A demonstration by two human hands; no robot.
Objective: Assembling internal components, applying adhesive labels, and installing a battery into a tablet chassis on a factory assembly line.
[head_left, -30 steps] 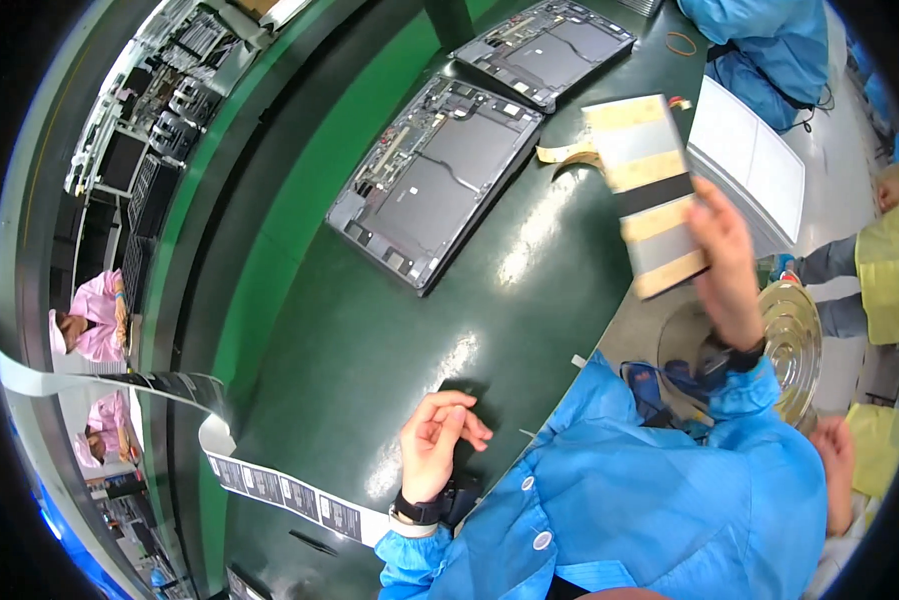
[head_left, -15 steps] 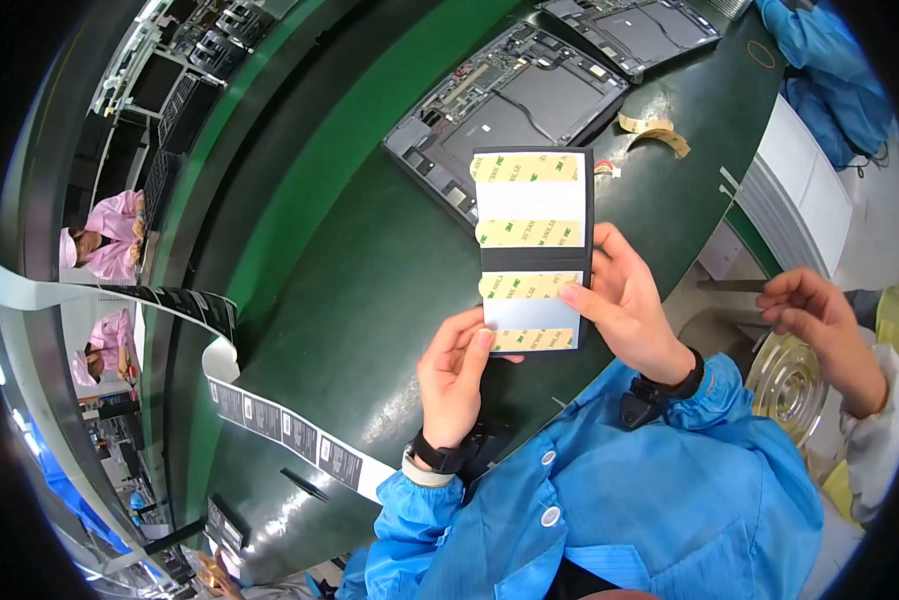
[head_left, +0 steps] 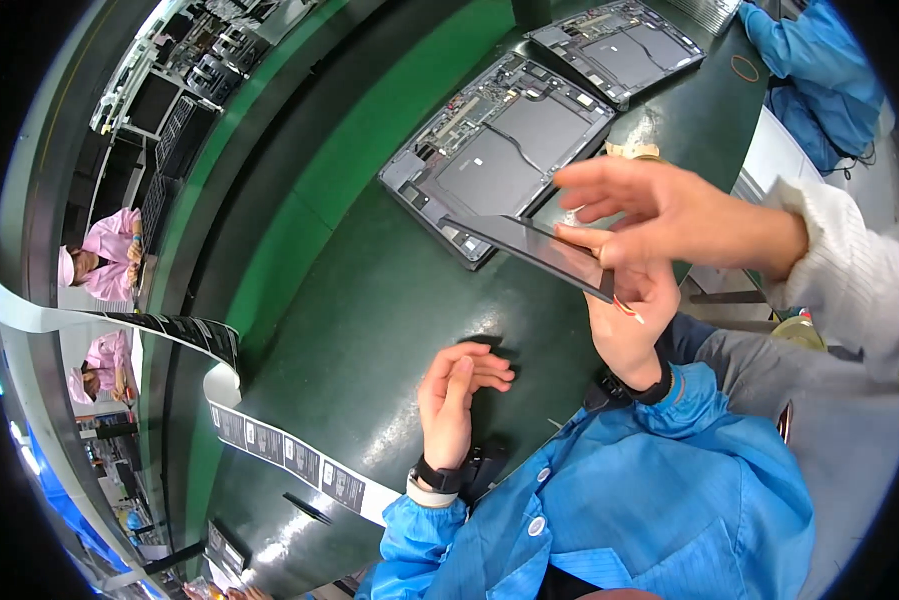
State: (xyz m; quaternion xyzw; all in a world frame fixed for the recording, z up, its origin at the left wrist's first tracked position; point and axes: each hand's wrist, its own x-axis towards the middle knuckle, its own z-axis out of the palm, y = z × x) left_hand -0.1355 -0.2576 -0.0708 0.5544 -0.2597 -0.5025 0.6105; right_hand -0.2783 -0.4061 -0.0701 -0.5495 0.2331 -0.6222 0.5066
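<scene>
My right hand is closed on a flat, dark battery pack, now tilted nearly edge-on. A short bundle of coloured wires with a white connector hangs from its near end. Another person's hand, in a white sleeve, reaches in from the right above my right hand. Its fingers overlap the pack's near end; I cannot tell whether they grip it. My left hand hovers over the green table, holding nothing, its fingers loosely curled and apart. Behind the pack lies an opened laptop base with its insides exposed.
A second opened laptop base lies farther back. Peeled yellowish strips lie beside the laptops. A long strip of printed labels curls across the left, near a thin black tool. A person in blue is at the far right.
My left hand has let go of the battery pack. The pack has tipped from facing me to nearly edge-on, in my right hand. The other person's hand has come in from the right over it.
</scene>
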